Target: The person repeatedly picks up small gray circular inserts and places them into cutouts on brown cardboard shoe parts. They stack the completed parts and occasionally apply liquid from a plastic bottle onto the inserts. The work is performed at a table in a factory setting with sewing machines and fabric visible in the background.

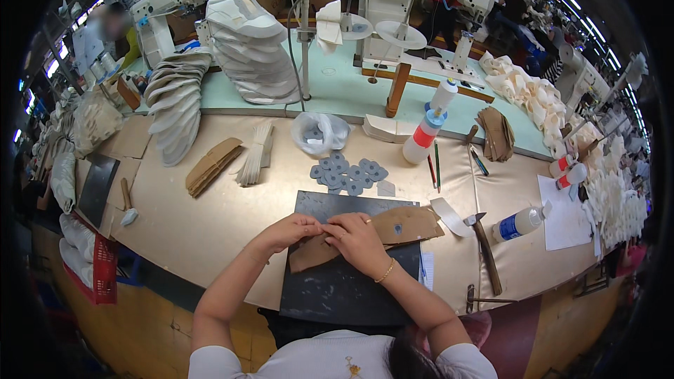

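Fingers (pixel 312 227) of the bare left hand (pixel 286 231) and bare right hand (pixel 358 244) meet over a long, curved brown piece (pixel 411 224); whether clamped on it, I cannot tell. It lies across a flat black rectangular board (pixel 324 291) on the tan-covered bench (pixel 239 221). Small grey lobed pieces (pixel 334 179) sit beyond; rightward lies a wooden-handled hammer (pixel 487 254).

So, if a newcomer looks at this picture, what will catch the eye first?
Probably the tall stack of pale layered pieces on the green surface, upper left of centre. Next, the left hand and right hand, close together over brown material across the black board, below the centre. Beyond them, small grey pieces lie clustered in front of a plastic bag.
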Motion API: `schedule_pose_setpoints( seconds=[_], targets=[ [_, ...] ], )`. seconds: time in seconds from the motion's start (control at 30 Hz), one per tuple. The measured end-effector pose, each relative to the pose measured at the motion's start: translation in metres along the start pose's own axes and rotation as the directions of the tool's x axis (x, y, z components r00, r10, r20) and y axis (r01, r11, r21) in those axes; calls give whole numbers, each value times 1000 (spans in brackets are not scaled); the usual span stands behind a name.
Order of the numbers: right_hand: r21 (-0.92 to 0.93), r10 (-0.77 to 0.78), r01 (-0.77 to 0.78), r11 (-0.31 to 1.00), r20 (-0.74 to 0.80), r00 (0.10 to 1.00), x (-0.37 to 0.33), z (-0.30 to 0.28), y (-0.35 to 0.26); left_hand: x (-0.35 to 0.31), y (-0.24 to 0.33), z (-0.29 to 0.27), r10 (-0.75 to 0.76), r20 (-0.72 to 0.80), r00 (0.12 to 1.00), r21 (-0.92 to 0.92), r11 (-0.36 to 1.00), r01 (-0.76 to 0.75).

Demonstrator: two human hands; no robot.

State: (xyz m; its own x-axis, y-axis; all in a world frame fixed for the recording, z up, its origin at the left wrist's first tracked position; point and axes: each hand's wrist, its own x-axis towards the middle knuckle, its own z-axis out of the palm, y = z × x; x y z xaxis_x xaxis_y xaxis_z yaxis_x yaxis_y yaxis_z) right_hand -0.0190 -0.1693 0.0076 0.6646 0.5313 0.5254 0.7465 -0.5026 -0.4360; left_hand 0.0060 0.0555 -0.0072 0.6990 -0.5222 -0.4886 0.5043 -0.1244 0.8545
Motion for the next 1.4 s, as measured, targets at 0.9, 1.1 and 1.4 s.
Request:
schedule_pose_setpoints(
  seconds=[0.9, 1.1, 1.4],
  targets=[
    [592, -204, -69, 803, 381, 902, -20, -33, -92, 49, 20, -24, 259, 38, 965, 930, 344, -129],
    [640, -286, 0, 768, 343, 895, -3, -34, -100, 53, 29, -32, 161, -47, 986, 930, 368, -16],
    [87, 337, -403, 911, 408, 849, -56, -10, -20, 78, 41, -59, 390, -222, 894, 915, 400, 53]
  ],
)
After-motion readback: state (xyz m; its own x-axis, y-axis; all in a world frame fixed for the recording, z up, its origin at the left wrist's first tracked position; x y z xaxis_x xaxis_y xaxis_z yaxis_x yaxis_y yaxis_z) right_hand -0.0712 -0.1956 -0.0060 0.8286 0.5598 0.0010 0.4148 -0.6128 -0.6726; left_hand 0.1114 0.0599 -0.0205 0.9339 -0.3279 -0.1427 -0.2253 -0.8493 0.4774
